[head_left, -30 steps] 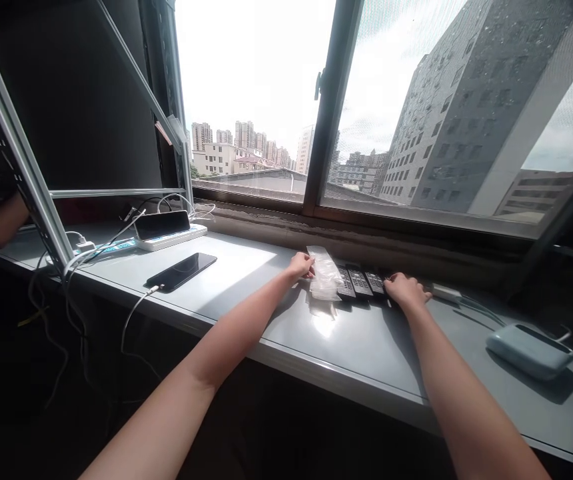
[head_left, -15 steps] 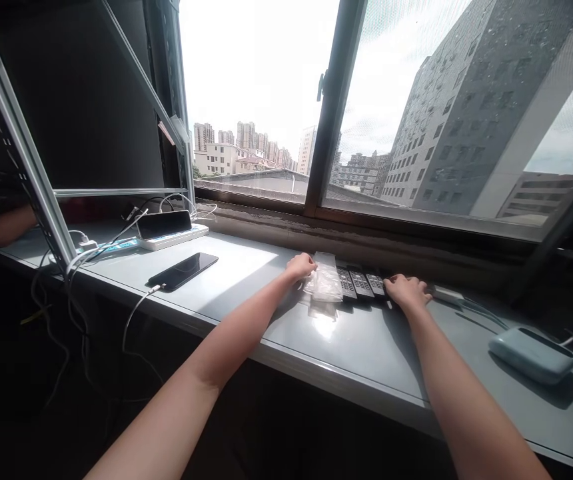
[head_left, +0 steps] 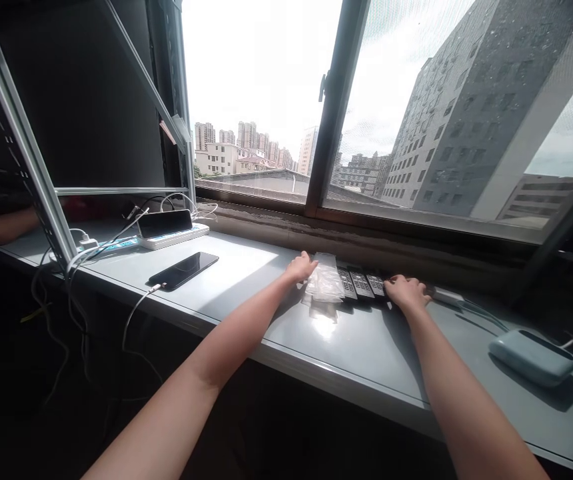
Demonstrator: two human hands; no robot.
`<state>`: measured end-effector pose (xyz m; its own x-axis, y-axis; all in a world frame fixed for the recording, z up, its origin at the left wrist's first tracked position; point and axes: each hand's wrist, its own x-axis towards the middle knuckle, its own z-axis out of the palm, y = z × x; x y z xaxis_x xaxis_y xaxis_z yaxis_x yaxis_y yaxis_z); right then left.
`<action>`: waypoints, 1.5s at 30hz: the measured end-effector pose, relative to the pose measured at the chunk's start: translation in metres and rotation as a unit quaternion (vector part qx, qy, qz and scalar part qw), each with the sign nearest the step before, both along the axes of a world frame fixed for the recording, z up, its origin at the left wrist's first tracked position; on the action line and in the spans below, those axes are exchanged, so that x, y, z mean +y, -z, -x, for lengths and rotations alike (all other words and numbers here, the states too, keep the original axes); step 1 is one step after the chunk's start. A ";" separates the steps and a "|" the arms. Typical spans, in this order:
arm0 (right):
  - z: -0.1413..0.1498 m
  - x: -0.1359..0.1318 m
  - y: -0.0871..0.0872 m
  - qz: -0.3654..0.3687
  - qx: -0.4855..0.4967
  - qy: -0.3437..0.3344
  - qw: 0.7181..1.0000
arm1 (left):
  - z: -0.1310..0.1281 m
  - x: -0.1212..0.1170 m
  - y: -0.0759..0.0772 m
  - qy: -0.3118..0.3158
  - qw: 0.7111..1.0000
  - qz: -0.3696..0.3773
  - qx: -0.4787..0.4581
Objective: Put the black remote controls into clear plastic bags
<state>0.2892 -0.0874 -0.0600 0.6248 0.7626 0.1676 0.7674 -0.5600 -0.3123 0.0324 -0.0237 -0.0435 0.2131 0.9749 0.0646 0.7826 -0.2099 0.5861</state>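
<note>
Crinkled clear plastic bags lie at the left end of a row of black remote controls on the grey tabletop. My left hand is at the bags' left edge, its fingers curled together against the plastic; the far fingertips are partly hidden. At the right end of the row rests my right hand, palm down with fingers apart, its thumb side by the last remote control. What lies beneath that palm is hidden.
A phone on a white cable lies left. Behind it, another phone leans on a power strip by a metal frame. A blue-grey device with a cable stands right. Another person's arm shows far left.
</note>
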 end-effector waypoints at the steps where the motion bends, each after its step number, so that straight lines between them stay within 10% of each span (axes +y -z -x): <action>1: 0.000 -0.001 0.000 -0.001 0.003 0.001 1.000 | -0.001 0.000 0.001 0.012 1.000 0.006 -0.009; 15: -0.015 -0.003 -0.001 -0.087 0.128 0.088 0.984 | 0.038 0.018 0.001 -0.031 0.974 -0.061 0.217; 45: -0.011 -0.002 -0.004 -0.041 0.083 0.083 0.992 | 0.038 0.019 0.005 0.016 0.968 -0.072 0.241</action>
